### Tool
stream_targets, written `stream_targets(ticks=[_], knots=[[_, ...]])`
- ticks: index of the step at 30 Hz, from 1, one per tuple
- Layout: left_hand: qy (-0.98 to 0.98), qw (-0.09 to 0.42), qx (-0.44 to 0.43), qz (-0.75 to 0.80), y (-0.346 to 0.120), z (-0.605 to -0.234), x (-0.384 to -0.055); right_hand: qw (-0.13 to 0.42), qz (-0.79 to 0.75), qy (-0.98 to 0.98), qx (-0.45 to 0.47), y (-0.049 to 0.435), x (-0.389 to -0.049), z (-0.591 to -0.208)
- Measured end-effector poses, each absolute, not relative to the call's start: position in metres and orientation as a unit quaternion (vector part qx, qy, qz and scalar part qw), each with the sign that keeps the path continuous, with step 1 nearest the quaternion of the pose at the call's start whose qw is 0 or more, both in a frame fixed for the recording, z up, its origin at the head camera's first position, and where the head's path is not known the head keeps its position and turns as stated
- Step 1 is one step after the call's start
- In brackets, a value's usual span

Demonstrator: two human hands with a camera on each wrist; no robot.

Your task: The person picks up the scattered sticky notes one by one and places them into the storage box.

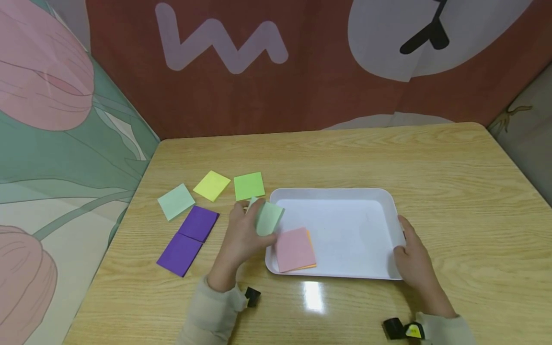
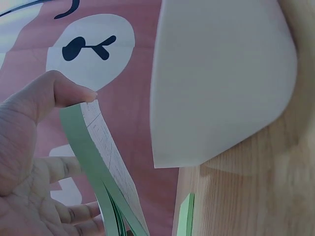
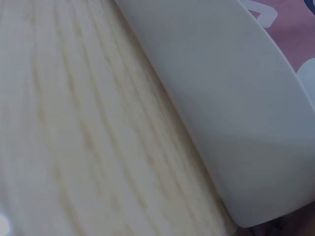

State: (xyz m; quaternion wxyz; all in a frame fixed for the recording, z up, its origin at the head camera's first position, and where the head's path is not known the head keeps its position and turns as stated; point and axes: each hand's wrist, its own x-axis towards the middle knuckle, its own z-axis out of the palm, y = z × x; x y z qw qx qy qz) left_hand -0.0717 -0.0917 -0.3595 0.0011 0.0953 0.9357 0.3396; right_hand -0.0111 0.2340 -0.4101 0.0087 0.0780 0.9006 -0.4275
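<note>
My left hand [image 1: 245,232] pinches a pale green sticky note pad [image 1: 270,218] between thumb and fingers, above the left rim of a white tray [image 1: 345,230]. In the left wrist view the held pad [image 2: 81,135] is seen edge-on, its sheets slightly fanned at the lower end. A pink pad [image 1: 295,250] lies in the tray's near left corner, with an orange edge [image 1: 309,247] showing from beneath it. My right hand [image 1: 415,258] grips the tray's right side, thumb at the rim. In the right wrist view the tray wall [image 3: 221,108] shows, but hardly any of the hand.
Left of the tray lie a lime green pad [image 1: 249,186], a yellow pad [image 1: 212,185], another pale green pad [image 1: 176,201] and two purple pads [image 1: 199,224] touching each other. The wooden table [image 1: 465,191] meets a patterned wall covering [image 1: 310,96] at the back and left.
</note>
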Motion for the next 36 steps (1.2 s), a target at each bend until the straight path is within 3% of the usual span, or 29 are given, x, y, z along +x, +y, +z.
stream_targets(ticks=[36], knots=[[0.932, 0.02, 0.15, 0.331, -0.073, -0.358, -0.07, 0.013, -0.423, 0.902, 0.084, 0.234, -0.011, -0.41]])
